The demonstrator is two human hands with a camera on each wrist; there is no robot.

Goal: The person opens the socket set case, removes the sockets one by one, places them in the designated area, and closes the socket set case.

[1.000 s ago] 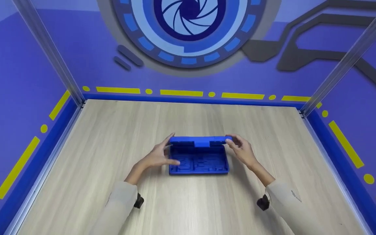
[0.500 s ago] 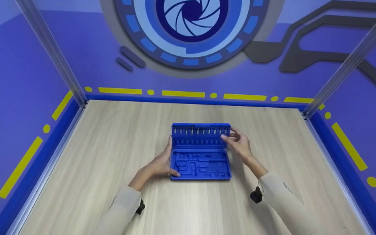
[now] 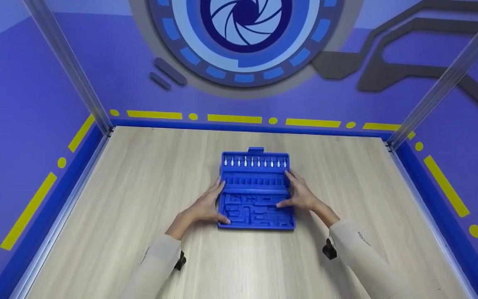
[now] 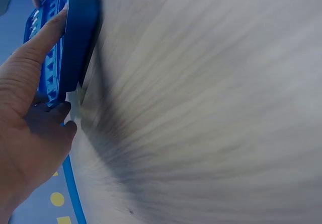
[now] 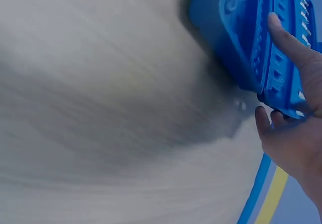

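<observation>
A blue plastic tool case (image 3: 255,191) lies unfolded on the table, its lid tipped back at the far side. A row of silver screwdriver bits (image 3: 259,162) stands in the lid, while the base shows moulded recesses with no tools visible in them. My left hand (image 3: 203,207) holds the case's left side, thumb over the front left corner of the base. At the right side is my right hand (image 3: 303,195), its fingers along the lid's edge and its thumb over the base. In the right wrist view, the right fingertips (image 5: 261,121) reach under the case's edge.
The case sits mid-way on a light wooden table (image 3: 160,166). Blue and purple panels (image 3: 73,74) with yellow marks wall in the back and both sides. Metal posts (image 3: 67,70) stand at the back corners.
The lid has swung from nearly closed to tipped back, revealing the bits. My right hand has followed the lid back, then come down along the right side; my left hand stays at the left side.
</observation>
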